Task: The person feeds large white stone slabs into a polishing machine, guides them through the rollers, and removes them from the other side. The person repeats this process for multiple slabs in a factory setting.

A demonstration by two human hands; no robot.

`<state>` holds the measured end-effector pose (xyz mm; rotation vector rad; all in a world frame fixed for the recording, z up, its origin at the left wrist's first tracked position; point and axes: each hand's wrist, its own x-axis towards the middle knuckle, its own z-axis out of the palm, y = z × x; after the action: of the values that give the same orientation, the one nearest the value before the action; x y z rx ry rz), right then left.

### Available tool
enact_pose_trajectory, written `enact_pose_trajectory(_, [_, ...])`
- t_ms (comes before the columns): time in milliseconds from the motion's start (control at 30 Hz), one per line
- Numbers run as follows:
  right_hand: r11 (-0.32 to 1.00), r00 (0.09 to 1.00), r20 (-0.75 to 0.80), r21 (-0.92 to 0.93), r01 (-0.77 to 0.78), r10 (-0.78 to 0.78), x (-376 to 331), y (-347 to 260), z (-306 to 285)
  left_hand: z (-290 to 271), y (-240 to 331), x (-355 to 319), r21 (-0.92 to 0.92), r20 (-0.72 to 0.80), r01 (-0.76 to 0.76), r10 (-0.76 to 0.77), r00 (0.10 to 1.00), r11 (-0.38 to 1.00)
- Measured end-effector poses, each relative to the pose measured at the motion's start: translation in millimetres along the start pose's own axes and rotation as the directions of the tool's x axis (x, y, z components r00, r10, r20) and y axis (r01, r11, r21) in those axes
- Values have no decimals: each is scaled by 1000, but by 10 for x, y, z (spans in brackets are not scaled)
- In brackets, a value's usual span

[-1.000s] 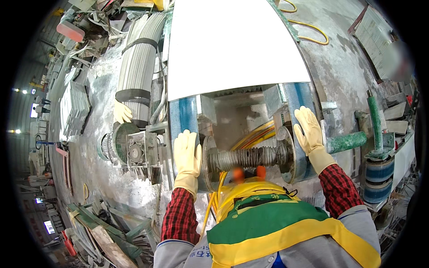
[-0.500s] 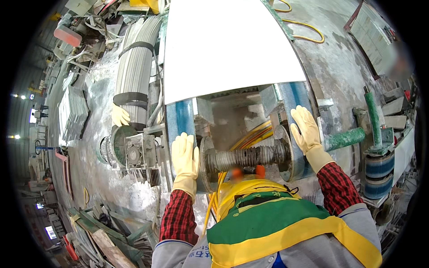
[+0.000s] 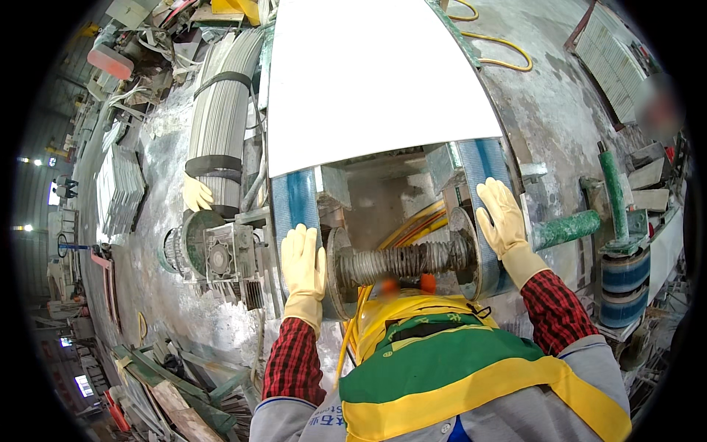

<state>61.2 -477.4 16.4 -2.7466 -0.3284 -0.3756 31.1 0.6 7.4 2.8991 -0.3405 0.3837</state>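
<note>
Two blue ribbed conveyor belts wrap over end pulleys in front of me. My left hand [image 3: 301, 269], in a cream rubber glove, lies flat on the left belt [image 3: 297, 197], fingers stretched forward. On the right belt [image 3: 480, 156], my right hand [image 3: 504, 219] rests in a matching glove, its fingers extended and thumb slightly apart. Neither hand holds anything. Beyond my fingertips, a large white slab [image 3: 383, 81] bridges both belts, its near edge a little ahead of my hands. A grimy, ridged shaft [image 3: 401, 263] joins the pulleys between my arms.
A motor and gearbox [image 3: 217, 256] sit left of the belts, with a loose cream glove [image 3: 197, 193] above. Behind it stands a strapped bundle of strips [image 3: 221, 110]. To the right are a green roller [image 3: 565, 229] and a green post [image 3: 613, 191]. Yellow hoses [image 3: 416, 225] run below the shaft.
Both hands stay flat on the belts, the left a touch nearer to me. Otherwise only a slight shift of the whole view shows.
</note>
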Motion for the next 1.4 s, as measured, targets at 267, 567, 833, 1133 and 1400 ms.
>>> enact_pose_trajectory(267, [1000, 1000, 12, -8, 12, -12, -24, -3, -18, -39, 34, -7, -8, 9, 16, -16, 1000, 1000])
enact_pose_trajectory(567, [1000, 999, 44, -31, 0, 1, -63, 16, 1, -74, 61, -42, 23, 91, 60, -62, 994, 998])
enact_pose_trajectory(833, [1000, 999, 42, -26, 3, -2, -94, 4, 3, -70, 69, -71, 21, 33, 32, -33, 999, 999])
enact_pose_trajectory(1133, [1000, 1000, 18, -21, 4, -3, -128, -29, -19, -94, 93, -88, 7, 13, 27, -27, 1000, 1000])
enact_pose_trajectory(1400, [1000, 1000, 17, -12, 2, -2, -165, -54, -49, -39, 78, -165, 30, 2, 34, -34, 999, 999])
